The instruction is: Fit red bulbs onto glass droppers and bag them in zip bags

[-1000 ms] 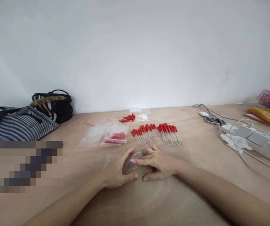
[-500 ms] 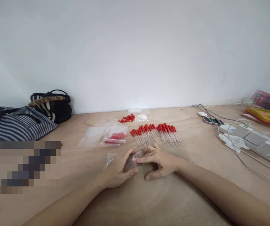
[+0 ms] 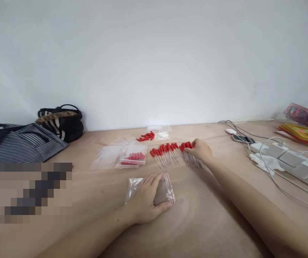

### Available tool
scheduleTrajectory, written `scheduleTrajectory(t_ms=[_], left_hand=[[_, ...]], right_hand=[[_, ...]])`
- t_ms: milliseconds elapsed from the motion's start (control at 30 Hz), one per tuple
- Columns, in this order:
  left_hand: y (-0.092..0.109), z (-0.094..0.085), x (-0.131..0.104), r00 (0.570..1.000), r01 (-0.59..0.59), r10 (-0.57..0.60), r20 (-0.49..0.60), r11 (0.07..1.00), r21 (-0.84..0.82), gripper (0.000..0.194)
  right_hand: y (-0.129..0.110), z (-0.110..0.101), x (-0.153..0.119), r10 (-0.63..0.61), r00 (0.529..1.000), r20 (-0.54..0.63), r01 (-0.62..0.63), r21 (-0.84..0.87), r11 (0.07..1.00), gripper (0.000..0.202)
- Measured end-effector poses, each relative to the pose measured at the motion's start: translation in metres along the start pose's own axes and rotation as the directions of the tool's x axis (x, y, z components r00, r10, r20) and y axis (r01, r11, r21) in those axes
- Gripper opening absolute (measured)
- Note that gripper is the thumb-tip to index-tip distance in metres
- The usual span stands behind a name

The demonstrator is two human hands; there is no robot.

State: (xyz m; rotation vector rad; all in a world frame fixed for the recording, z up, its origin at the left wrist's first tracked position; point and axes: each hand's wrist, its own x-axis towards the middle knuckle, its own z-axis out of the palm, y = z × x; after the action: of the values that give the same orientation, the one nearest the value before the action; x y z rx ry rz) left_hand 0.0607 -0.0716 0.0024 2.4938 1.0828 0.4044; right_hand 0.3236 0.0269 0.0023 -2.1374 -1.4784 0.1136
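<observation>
My left hand point(image 3: 147, 200) lies with thumb and fingers apart on a clear zip bag point(image 3: 166, 190) with a red seal line, near the table's front. Farther right, my right hand point(image 3: 202, 151) has its fingers closed at the right-hand group of red-capped droppers point(image 3: 186, 146); its fingertips are partly hidden. Another group of droppers point(image 3: 166, 150) lies fanned out to the left of it. Bags holding red caps point(image 3: 134, 157) lie behind my left hand, overlapping flat clear bags point(image 3: 107, 156).
Loose red caps point(image 3: 146, 136) and a bag of clear tubes point(image 3: 162, 134) lie near the wall. Striped bag point(image 3: 24, 143) and black bag point(image 3: 67, 123) stand left. A power strip point(image 3: 299, 166), cables and yellow items point(image 3: 304, 132) are right.
My right hand has left the zip bag and moved right and away to the right-hand droppers. My left hand has shifted slightly right, and more of the bag shows beneath it.
</observation>
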Motion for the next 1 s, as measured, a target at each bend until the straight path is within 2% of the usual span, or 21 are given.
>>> scheduleTrajectory(t_ms=[133,367,533,600,667,733,900,1000], left_hand=[[-0.006,0.004,0.001,1.0,-0.012,0.011,-0.024,1.0,-0.01,0.073],[-0.019,0.013,0.0,0.996,-0.063,0.061,-0.064,0.998,-0.019,0.073],[-0.019,0.013,0.0,0.996,-0.068,0.067,-0.061,0.998,-0.014,0.073],[-0.02,0.013,0.0,0.996,-0.071,0.07,-0.061,0.997,-0.016,0.073],[-0.02,0.012,0.0,0.996,-0.072,0.07,-0.06,0.997,-0.022,0.073],[-0.02,0.012,0.0,0.996,-0.07,0.069,-0.06,0.997,-0.027,0.073],[-0.02,0.013,0.0,0.996,-0.061,0.059,-0.069,0.998,-0.03,0.073],[-0.02,0.014,0.0,0.996,-0.052,0.05,-0.076,0.998,-0.03,0.074]], right_hand=[[-0.006,0.004,-0.002,0.052,0.998,0.036,-0.054,0.058,0.997,0.029],[-0.004,0.004,0.005,0.029,0.997,0.069,-0.043,0.216,0.976,0.02],[-0.003,-0.005,0.0,-0.006,0.998,0.064,-0.018,0.379,0.925,0.037],[-0.002,-0.006,-0.012,-0.051,0.995,0.081,0.002,0.519,0.855,0.044],[-0.002,-0.002,-0.031,-0.115,0.987,0.111,-0.001,0.725,0.688,0.05],[-0.004,0.004,-0.052,-0.154,0.979,0.131,-0.026,0.837,0.546,0.053],[-0.017,0.016,-0.093,-0.179,0.949,0.258,-0.18,0.913,0.366,0.053],[-0.025,0.017,-0.105,-0.242,0.894,0.377,-0.308,0.91,0.279,0.053]])
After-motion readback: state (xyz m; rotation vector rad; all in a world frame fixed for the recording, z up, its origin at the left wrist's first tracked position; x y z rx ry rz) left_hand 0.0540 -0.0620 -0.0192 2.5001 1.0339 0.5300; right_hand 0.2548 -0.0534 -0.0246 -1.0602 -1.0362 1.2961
